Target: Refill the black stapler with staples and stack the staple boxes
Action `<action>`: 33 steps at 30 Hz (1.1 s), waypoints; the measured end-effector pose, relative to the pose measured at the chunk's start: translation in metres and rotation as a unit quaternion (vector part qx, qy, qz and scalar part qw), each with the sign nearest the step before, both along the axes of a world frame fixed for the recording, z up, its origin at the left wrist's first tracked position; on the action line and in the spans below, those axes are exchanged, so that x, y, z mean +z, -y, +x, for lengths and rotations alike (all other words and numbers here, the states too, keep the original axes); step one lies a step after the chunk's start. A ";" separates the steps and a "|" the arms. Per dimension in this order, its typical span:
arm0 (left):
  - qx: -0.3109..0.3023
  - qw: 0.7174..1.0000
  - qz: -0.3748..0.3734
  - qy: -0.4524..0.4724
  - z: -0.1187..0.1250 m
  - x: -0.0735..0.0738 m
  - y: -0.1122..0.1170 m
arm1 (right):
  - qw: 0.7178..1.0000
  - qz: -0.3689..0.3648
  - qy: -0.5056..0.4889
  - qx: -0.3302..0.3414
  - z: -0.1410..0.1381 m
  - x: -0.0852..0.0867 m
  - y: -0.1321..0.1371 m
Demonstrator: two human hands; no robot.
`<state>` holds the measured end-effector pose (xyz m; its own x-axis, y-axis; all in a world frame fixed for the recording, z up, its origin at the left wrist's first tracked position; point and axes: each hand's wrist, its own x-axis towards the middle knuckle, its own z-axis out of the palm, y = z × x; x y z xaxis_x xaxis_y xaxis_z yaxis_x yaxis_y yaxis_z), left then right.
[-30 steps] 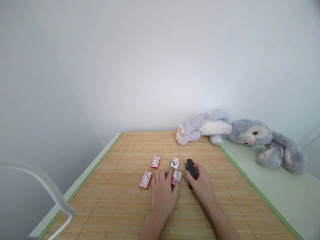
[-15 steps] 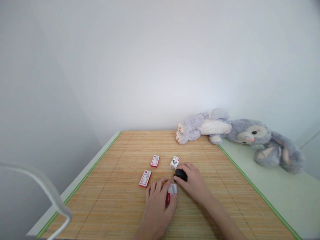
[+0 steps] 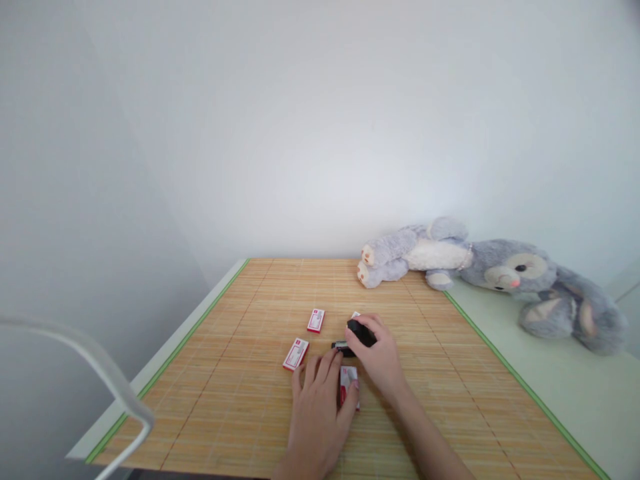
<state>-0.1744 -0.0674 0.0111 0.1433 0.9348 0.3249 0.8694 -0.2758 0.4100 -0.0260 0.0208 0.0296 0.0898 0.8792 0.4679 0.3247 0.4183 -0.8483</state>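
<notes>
My left hand [image 3: 320, 400] rests on the bamboo mat [image 3: 240, 413], fingers and thumb pinching a small white and red box [image 3: 349, 381] stood on edge. My right hand [image 3: 380, 357] grips a black stapler [image 3: 356, 335] just beyond that box, its metal front end pointing left. Two flat white and red boxes lie to the left: one [image 3: 296, 354] beside my left fingertips, one [image 3: 316, 320] farther back. A further small box [image 3: 355, 315] peeks out behind the stapler, mostly hidden.
A grey and white plush rabbit [image 3: 490, 273] lies along the back right, partly on the pale green table surface [image 3: 575, 387]. A curved white bar [image 3: 90, 367] crosses the lower left. White walls close the back and left.
My right hand lifted the stapler from flat on the mat and turned it leftward over the box. My left hand pulled the small box nearer and tipped it on edge.
</notes>
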 end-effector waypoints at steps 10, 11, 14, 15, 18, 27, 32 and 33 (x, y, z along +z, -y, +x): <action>0.016 1.000 0.001 0.012 0.006 -0.006 -0.001 | 0.922 -0.126 -0.340 -0.133 0.068 -0.017 0.000; 0.013 1.000 0.000 0.013 0.006 -0.007 -0.001 | 0.917 -0.148 -0.344 -0.136 0.075 -0.020 0.002; -0.009 1.000 -0.008 0.022 0.002 -0.010 -0.001 | 0.902 -0.220 -0.353 -0.116 0.095 -0.028 0.007; -0.018 0.999 -0.013 0.028 -0.001 -0.010 -0.001 | 0.899 -0.239 -0.353 -0.102 0.100 -0.029 0.010; -0.033 0.997 -0.030 0.055 -0.012 -0.009 0.001 | 0.901 -0.276 -0.325 -0.078 0.112 -0.027 0.023; -0.117 0.984 -0.085 0.106 -0.021 0.016 -0.009 | 0.897 -0.389 -0.046 0.208 0.077 -0.019 0.063; -0.166 0.975 -0.088 0.117 -0.013 0.021 -0.024 | 0.917 -0.353 0.024 0.186 0.053 -0.021 0.050; -0.168 0.975 -0.087 0.117 -0.013 0.019 -0.025 | 0.917 -0.351 0.035 0.187 0.052 -0.021 0.047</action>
